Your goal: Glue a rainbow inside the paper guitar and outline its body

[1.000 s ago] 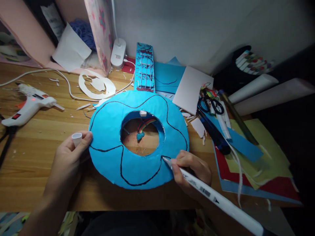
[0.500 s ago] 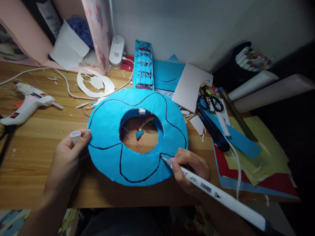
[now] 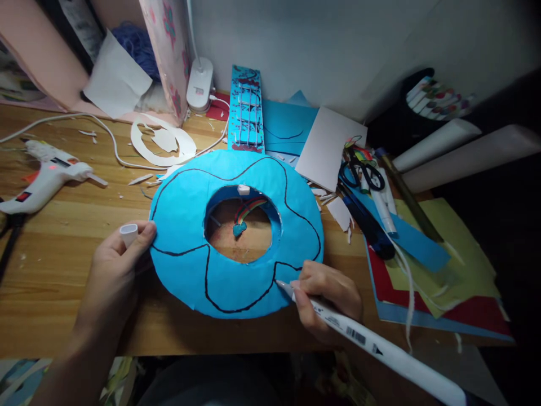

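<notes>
A blue paper-covered ring [image 3: 240, 287] with a round hole and a patterned neck [image 3: 245, 113] lies on the wooden table, a wavy black line drawn round its face. My left hand [image 3: 120, 259] holds a white marker cap [image 3: 129, 233] and pinches the ring's left edge. In my right hand [image 3: 327, 293] is a white marker [image 3: 380, 345], its tip at the black line on the lower right of the ring. Through the hole a small rainbow piece [image 3: 249, 211] with a teal end shows.
A glue gun [image 3: 48, 175] lies at the left, near a white cable and a cut white paper ring [image 3: 139, 144]. Scissors [image 3: 367, 176], a cutter and coloured papers [image 3: 456, 248] lie at the right. A charger block [image 3: 200, 84] stands behind.
The marker tip in my right hand has moved slightly down along the line near the lower right. My left hand stays at the ring's edge with the cap.
</notes>
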Motion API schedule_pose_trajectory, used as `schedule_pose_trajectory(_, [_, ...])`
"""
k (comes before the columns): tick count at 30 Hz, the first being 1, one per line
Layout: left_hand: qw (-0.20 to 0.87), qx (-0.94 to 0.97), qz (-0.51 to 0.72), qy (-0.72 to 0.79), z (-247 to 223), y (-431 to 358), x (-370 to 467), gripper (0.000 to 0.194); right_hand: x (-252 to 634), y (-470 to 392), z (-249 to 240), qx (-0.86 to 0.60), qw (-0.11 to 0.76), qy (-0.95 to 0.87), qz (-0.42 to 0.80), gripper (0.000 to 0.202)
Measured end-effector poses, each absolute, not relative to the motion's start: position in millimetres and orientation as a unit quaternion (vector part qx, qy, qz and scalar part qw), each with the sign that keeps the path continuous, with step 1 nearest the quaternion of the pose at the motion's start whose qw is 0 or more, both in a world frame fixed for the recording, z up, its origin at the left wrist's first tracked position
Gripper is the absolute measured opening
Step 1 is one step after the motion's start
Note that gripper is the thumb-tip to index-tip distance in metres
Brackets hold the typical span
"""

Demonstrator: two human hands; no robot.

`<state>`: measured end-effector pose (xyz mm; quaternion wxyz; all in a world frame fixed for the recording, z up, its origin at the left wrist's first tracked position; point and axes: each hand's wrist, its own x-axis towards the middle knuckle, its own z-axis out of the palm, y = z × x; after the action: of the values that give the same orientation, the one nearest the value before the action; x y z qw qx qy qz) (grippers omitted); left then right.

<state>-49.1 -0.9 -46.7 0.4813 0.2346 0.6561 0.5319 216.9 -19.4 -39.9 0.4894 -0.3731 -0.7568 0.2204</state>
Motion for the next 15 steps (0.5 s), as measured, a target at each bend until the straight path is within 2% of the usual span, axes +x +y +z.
schedule_pose_trajectory(15, [0.486, 0.24, 0.524, 0.658, -47.2, -1.8, -48.9, 0.038, 217.1, -17.6, -43.5, -0.433, 0.492, -0.726, 0.209, 0.024])
